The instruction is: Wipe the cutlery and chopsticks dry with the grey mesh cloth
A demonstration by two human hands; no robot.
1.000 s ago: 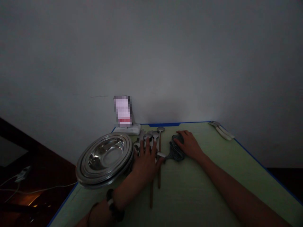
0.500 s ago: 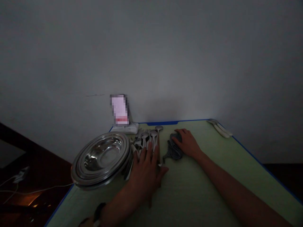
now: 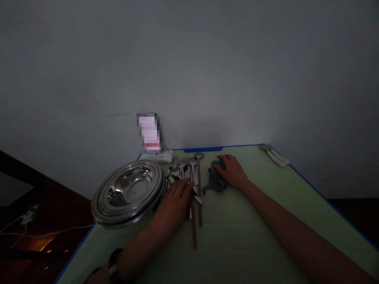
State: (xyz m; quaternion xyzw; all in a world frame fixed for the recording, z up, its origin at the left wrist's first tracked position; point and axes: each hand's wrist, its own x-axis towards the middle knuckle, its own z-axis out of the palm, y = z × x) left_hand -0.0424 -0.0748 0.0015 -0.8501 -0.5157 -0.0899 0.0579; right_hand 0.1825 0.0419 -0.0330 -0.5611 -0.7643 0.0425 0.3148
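Note:
My left hand (image 3: 176, 197) lies over a pile of cutlery (image 3: 192, 167), its fingers bent and drawn together on the handles. What it grips, if anything, is hidden under the fingers. Spoon heads point toward the wall, and brown handles stick out below the hand. My right hand (image 3: 233, 170) is closed on the upper part of a crumpled dark grey cloth (image 3: 215, 182), which rests on the table right of the cutlery. Stacked steel plates or bowls (image 3: 139, 189) stand just left of my left hand.
A lit phone (image 3: 150, 133) leans on a white stand (image 3: 156, 156) by the wall. Forks with white handles (image 3: 276, 157) lie at the right back edge of the green table (image 3: 251, 244). White cables (image 3: 59, 230) hang at the lower left.
My left hand has drawn its spread fingers together over the cutlery, uncovering more of the brown handles. My right hand stays on the cloth. The view has shifted slightly.

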